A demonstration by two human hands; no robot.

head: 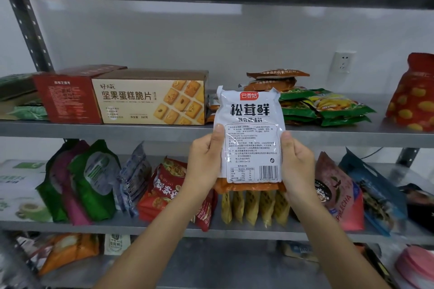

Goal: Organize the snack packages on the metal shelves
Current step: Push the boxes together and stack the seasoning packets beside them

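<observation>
Here both hands grip a white plastic seasoning packet upright before the grey metal shelves. Left hand and right hand curl round its edges, thumbs pressing the front.

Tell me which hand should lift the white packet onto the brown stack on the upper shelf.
Right hand, probably: it and the left hand both grip the white packet, but the brown stack sits farther right, nearer it.

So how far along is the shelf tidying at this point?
The biscuit box and stacked green packets sit on the upper shelf, and yellow sachets stand in a row below. In hand: left hand and right hand grip a white packet, orange packets behind it, not yet shelved. Remaining: the green bag and neighbours lean unevenly, and the bottom shelf looks jumbled.
</observation>
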